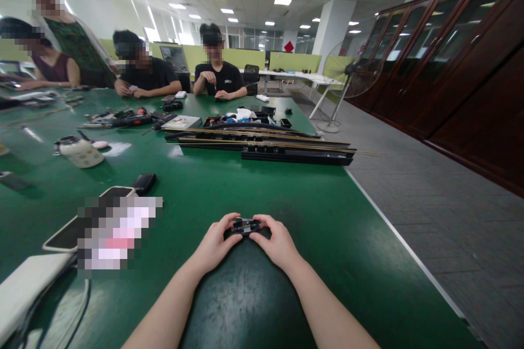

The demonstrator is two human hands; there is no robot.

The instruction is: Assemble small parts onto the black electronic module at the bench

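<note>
Between my two hands is a small black device (pixel 246 227) with metallic parts showing on its upper face; its exact kind is too small to make out. My left hand (pixel 216 241) grips its left end between thumb and fingers. On the opposite end, my right hand (pixel 277 240) pinches it the same way. Both forearms rest low over the green table (pixel 241 294), and the device is at or just above the tabletop. The fingertips partly cover its two ends.
Long black rails (pixel 297 156) with thin brass-coloured rods lie across the table ahead. A phone (pixel 88 221), a black case (pixel 144 183), a white box (pixel 30 289) with cables and a patterned cup (pixel 82 151) are leftward. Several people sit or stand beyond; a fan (pixel 347 69) stands at right.
</note>
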